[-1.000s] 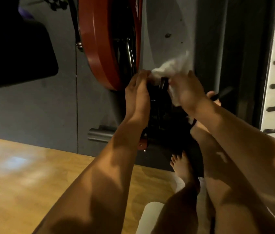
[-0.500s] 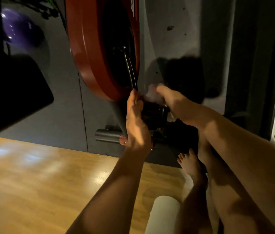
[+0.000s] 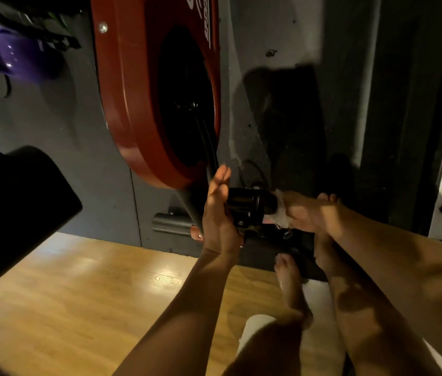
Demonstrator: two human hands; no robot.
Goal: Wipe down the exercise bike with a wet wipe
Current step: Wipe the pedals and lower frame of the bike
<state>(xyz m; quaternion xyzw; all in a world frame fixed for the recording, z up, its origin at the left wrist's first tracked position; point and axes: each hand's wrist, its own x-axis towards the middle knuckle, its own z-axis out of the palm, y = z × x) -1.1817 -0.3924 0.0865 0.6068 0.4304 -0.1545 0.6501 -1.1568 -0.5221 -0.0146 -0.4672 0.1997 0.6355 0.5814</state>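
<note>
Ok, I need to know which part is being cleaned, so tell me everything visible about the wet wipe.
The wet wipe is a small, white, crumpled wad, thin and damp-looking. The right hand clutches it and presses it against the end of a black cylindrical part below the red flywheel cover. The left hand steadies that part. Most of the wipe is hidden by the fingers.

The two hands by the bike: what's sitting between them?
In the head view, the bike's black pedal lies between the left hand and right hand, which presses a wet wipe to it.
</note>
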